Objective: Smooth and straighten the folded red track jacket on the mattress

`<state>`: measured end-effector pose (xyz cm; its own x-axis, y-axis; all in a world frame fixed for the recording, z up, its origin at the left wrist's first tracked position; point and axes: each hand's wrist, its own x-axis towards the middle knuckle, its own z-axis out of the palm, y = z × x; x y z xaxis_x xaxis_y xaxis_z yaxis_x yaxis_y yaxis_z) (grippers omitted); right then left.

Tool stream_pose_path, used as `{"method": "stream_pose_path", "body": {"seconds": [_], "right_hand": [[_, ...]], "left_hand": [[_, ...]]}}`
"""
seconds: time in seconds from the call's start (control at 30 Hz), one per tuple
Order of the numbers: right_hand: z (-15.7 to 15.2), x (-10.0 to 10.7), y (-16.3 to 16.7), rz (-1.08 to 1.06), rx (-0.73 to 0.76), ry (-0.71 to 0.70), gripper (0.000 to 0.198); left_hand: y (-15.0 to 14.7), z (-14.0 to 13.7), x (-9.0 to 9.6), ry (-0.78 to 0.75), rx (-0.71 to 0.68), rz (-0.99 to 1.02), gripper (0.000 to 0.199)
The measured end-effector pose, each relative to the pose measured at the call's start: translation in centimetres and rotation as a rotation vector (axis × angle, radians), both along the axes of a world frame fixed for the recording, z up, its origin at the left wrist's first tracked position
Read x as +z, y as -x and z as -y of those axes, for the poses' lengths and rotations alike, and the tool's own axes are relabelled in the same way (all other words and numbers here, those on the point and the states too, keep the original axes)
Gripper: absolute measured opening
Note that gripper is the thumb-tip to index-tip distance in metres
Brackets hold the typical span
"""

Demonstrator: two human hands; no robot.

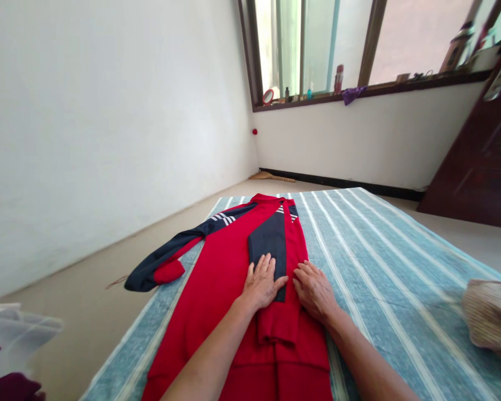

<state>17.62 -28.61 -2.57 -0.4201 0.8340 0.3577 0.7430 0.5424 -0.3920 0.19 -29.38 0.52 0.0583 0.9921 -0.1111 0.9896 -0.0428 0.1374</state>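
Note:
A red jacket (219, 289) with navy panels and white stripes lies spread on a blue, white-striped cloth (371, 267). Its right-hand sleeve (271, 239) is folded in over the body, cuff toward me. The other sleeve (167, 253) stretches out to the left, its end hanging past the edge of the cloth. My left hand (264, 283) lies flat on the folded sleeve's navy panel, fingers spread. Against the jacket's right edge rests my right hand (315, 291), fingers lightly bent and pressing on the red fabric. Neither hand lifts any cloth.
A beige knitted item (490, 314) sits at the right edge of the striped cloth. White plastic (23, 334) with dark purple fabric is at lower left. Small bottles and a mirror (268, 97) line the windowsill. A broom (271, 176) lies on the floor; a dark door (480, 145) stands right.

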Motion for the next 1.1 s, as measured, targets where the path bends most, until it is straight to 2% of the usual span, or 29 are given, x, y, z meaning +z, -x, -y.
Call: {"method": "stream_pose_path", "body": {"seconds": [0.13, 0.3, 0.43, 0.57, 0.73, 0.93, 1.1], "right_hand": [[0.0, -0.3, 0.1, -0.035, -0.003, -0.017, 0.021], [0.1, -0.3, 0.3, -0.039, -0.02, -0.012, 0.023], [0.1, -0.1, 0.5, -0.038, -0.022, 0.0, 0.024], [0.1, -0.1, 0.6, -0.061, -0.033, 0.003, 0.024], [0.0, -0.6, 0.9, -0.1, -0.048, -0.041, 0.025], [-0.4, -2.1, 1.7, -0.15, -0.074, -0.09, 0.028], [-0.9, -3.7, 2.3, -0.2, -0.096, -0.121, 0.027]], "left_hand": [[0.0, 0.0, -0.5, 0.025, 0.005, -0.036, 0.078], [-0.1, 0.0, 0.2, 0.046, 0.009, -0.041, 0.078], [-0.5, -1.0, 1.0, -0.031, 0.04, -0.051, 0.07], [-1.2, -3.6, 1.5, -0.105, 0.044, -0.038, 0.06], [-2.3, -8.0, 1.0, -0.125, 0.005, -0.022, 0.056], [-2.8, -13.3, -0.1, -0.181, -0.012, -0.029, 0.05], [-2.4, -15.7, -0.7, -0.141, -0.037, -0.045, 0.054]]}}
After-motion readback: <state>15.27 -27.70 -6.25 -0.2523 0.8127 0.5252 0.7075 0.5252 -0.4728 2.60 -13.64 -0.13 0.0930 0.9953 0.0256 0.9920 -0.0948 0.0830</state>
